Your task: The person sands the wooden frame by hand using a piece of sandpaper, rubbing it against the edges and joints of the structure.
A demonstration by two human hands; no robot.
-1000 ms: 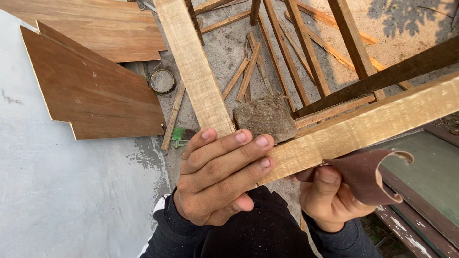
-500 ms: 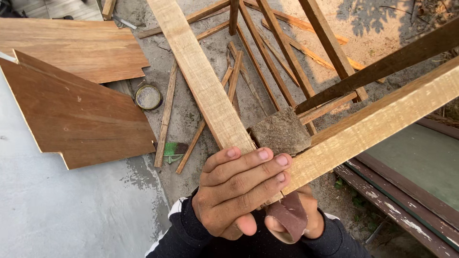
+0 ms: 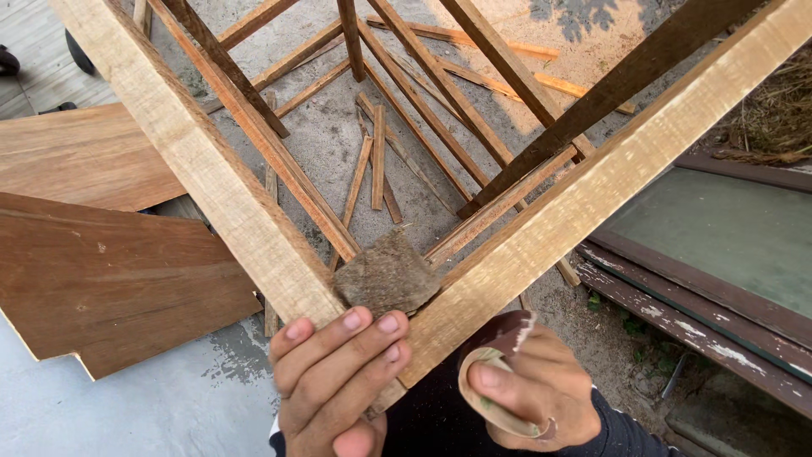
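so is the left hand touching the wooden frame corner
Touching. The head view shows the left hand with its fingers laid flat over the pale wooden frame where its two rails meet, with no gap visible.

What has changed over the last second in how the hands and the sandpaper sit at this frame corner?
The right hand brought the folded sandpaper from under the right rail to just below the corner. The view closed in on the corner. The left hand stayed pressed on the joint, and the corner block is unchanged.
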